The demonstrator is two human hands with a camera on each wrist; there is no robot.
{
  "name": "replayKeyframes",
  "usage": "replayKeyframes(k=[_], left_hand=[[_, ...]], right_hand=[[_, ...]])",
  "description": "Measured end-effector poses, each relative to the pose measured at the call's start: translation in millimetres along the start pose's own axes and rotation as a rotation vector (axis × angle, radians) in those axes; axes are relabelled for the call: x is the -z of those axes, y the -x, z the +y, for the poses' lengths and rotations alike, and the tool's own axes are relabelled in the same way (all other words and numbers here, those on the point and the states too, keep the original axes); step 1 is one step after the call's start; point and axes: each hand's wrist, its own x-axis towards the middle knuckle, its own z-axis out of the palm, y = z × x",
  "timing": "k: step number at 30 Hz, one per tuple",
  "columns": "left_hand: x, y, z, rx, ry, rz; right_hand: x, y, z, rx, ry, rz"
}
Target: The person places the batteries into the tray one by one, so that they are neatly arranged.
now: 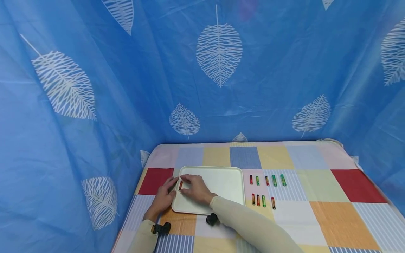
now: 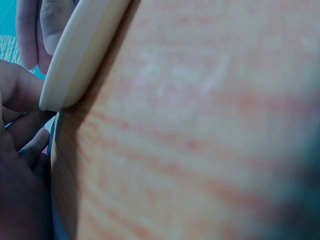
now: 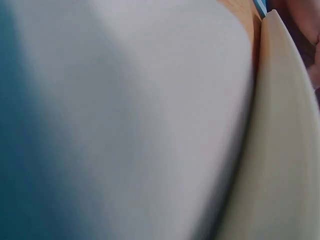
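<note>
A white rectangular tray lies on the table, and one small red-and-black battery is inside it along the left edge. My left hand is at the tray's left rim, its index finger reaching toward the battery's far end and its thumb near the rim. Over the left part of the tray is my right hand, index finger and thumb spread near the battery's two ends. Whether the fingertips touch the battery cannot be made out. In the left wrist view, fingers appear beside the tray rim.
Right of the tray lie two rows of batteries, several red ones and several green ones, among them a green battery and a red battery. A patchwork cloth covers the table. Blue leaf-patterned curtains enclose it at the back and sides.
</note>
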Motion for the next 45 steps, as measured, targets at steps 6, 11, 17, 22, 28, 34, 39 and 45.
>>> replayKeyframes(k=[6, 11, 17, 22, 28, 34, 39, 45], left_hand=[[1.0, 0.5, 1.6, 0.023, 0.007, -0.005], [1.3, 0.8, 2.4, 0.018, 0.001, 0.001], [-0.6, 1.8, 2.8, 0.028, 0.003, -0.001], [-1.8, 2.6, 4.5, 0.052, 0.001, 0.002], [-1.3, 3.2, 6.4, 0.043, -0.001, 0.005], [-2.7, 2.3, 1.5, 0.055, 0.009, -0.002], [-3.0, 2.4, 0.3, 0.075, 0.010, 0.001], [-3.1, 3.1, 1.9, 0.082, 0.001, 0.007]], right_hand=[[9.1, 5.0, 1.2, -0.007, -0.032, -0.034], [17.6, 8.0, 3.1, 0.001, -0.028, -0.060], [31.7, 12.6, 3.4, 0.030, -0.039, -0.084], [45.3, 18.0, 4.8, 0.047, -0.067, -0.102], [61.6, 27.6, 9.8, 0.043, -0.117, -0.126], [78.8, 39.3, 16.8, 0.029, -0.183, -0.125], [95.0, 50.0, 20.0, 0.018, -0.209, -0.129], [111.1, 65.2, 22.5, -0.012, -0.230, -0.122]])
